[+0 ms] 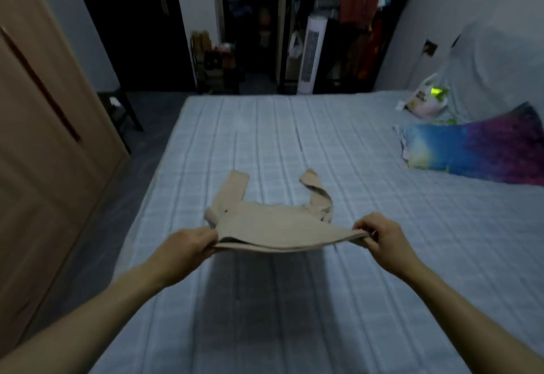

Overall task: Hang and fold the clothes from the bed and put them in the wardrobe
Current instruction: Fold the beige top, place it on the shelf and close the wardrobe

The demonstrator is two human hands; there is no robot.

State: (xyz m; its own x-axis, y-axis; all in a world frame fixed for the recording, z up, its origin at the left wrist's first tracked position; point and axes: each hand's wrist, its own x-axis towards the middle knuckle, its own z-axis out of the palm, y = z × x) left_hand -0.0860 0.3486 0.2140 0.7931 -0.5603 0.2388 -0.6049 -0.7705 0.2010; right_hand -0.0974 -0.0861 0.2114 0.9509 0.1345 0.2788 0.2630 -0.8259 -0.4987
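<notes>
A beige long-sleeved top [265, 223] is stretched flat just above the bed [265, 138], its hem toward me and both sleeves lying on the sheet at the far side. My left hand [188, 245] pinches the left corner of the hem. My right hand [379, 235] pinches the right corner. The hem hangs slack between them and casts a shadow on the pale blue checked sheet. A wooden wardrobe [38, 144] stands at the left, its doors closed.
A rainbow-coloured pillow [471, 149] and a plastic bag [426, 99] lie at the bed's right side by a grey covered shape. A white tower fan [310, 49], a clothes rack and a dark doorway stand beyond the bed's far end. A dark stool [120, 105] stands left.
</notes>
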